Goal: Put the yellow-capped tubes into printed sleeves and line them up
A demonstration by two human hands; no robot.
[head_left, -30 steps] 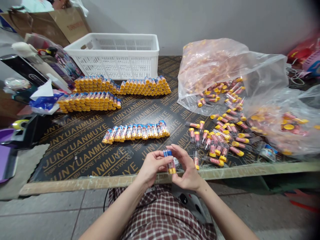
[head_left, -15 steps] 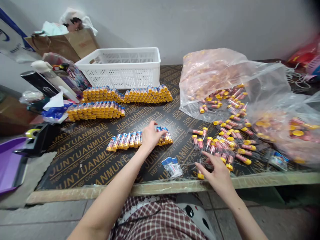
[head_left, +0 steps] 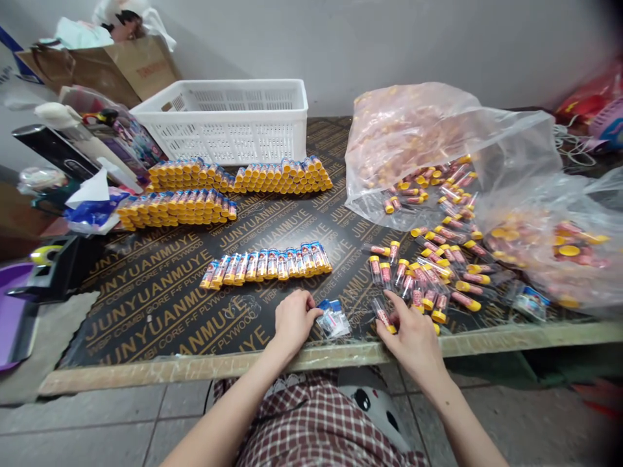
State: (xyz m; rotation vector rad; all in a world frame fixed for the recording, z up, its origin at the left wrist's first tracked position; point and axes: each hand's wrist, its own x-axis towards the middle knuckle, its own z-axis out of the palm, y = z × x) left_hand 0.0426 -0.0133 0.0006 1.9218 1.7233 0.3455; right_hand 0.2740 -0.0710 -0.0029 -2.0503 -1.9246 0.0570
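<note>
My left hand (head_left: 294, 324) is at the left edge of a small pile of printed blue-and-white labels (head_left: 335, 322), thumb and fingers pinched on a label's edge. To the right, my right hand (head_left: 413, 334) has thumb and forefinger closed around a clear tube (head_left: 381, 314) with a pink filling and a yellow cap. The tube lies tilted, cap toward me. Beyond my left hand stretches a slanting row of labelled tubes (head_left: 265, 264), yellow caps facing me. Loose unlabelled tubes (head_left: 433, 272) lie scattered beyond my right hand.
Stacked labelled tubes (head_left: 180, 211) stand at the back left, before a white plastic basket (head_left: 233, 133). Clear plastic bags of tubes (head_left: 409, 136) spread over the back right. A small label packet (head_left: 531, 303) lies at the right. The table's taped edge (head_left: 195, 370) runs in front.
My left hand has come back from the row of labelled tubes to the label pile, uncovering the row. My right hand has closed on a tube near the edge. The view has shifted slightly.
</note>
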